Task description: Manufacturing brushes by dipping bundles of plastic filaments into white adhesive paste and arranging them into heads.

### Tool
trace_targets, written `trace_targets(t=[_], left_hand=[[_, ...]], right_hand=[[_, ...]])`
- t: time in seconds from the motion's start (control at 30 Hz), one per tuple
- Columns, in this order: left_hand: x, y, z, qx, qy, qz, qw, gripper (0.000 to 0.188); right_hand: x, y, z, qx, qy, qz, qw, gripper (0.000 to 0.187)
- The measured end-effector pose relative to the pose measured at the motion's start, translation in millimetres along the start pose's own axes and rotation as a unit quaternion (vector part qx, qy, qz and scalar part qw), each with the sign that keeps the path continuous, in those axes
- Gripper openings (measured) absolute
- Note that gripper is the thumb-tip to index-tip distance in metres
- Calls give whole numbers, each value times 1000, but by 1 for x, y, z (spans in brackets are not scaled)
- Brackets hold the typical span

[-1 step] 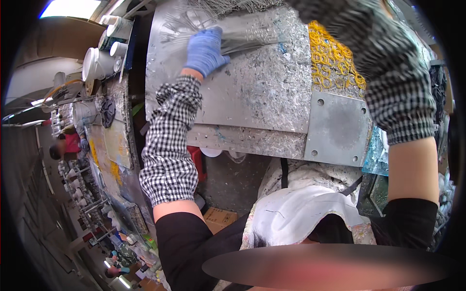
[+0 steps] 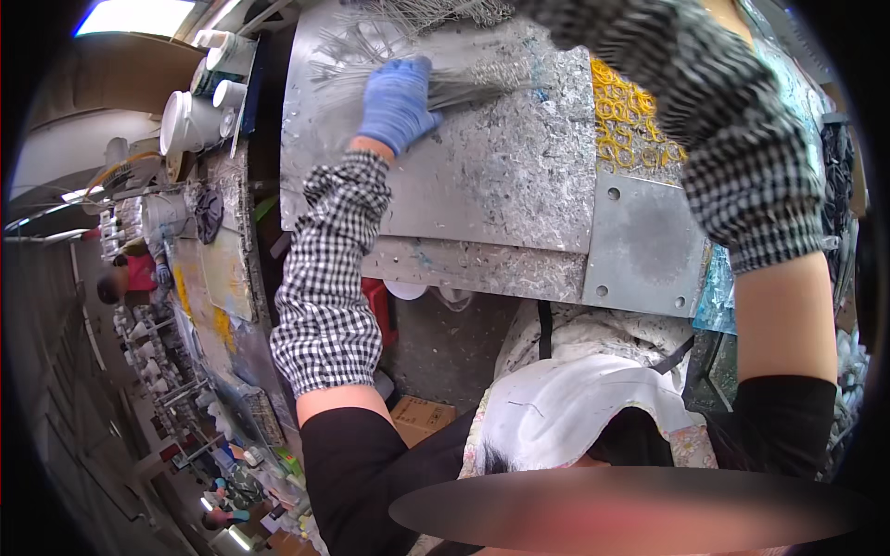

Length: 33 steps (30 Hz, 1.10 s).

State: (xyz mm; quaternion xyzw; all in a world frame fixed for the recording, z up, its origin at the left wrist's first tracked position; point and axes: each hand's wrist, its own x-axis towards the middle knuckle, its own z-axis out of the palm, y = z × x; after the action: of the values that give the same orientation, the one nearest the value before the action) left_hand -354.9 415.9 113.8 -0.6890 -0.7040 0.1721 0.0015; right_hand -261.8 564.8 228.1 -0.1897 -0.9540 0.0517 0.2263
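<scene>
My left hand (image 2: 399,104), in a blue knit glove, is closed over a bundle of thin grey wires (image 2: 468,79) on the metal-topped bench (image 2: 445,185). Its fingers reach across the bundle, with the thumb out to the right. Loose wire ends fan out left of the glove, while the ends on the right look curled or twisted together. A second pile of similar wires (image 2: 440,11) lies at the far edge. My right arm, in a checked sleeve (image 2: 742,157), stretches forward and leftward; its hand is beyond the top of the picture.
Yellow rings (image 2: 630,120) cover a patch right of the bench top, beside a grey plate with corner holes (image 2: 644,243). White buckets (image 2: 185,122) stand to the left. A cardboard box (image 2: 422,417) sits below the bench. Other people (image 2: 139,274) are far left.
My right forearm has swung a little to the left. My left hand has shifted slightly right and nearer, still on the wires.
</scene>
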Motion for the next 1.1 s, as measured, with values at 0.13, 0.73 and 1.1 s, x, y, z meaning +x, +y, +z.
trace_targets(t=[0.13, 0.73, 1.1], left_hand=[[-16, 17, 10, -55, 134, 94, 985, 61], [-99, 46, 19, -40, 104, 210, 971, 28], [-163, 37, -43, -237, 215, 308, 896, 31]], right_hand=[[-19, 10, 92, 71, -10, -2, 997, 22], [-56, -42, 118, 170, -109, -161, 966, 36], [-77, 2, 199, 112, -37, -190, 975, 33]])
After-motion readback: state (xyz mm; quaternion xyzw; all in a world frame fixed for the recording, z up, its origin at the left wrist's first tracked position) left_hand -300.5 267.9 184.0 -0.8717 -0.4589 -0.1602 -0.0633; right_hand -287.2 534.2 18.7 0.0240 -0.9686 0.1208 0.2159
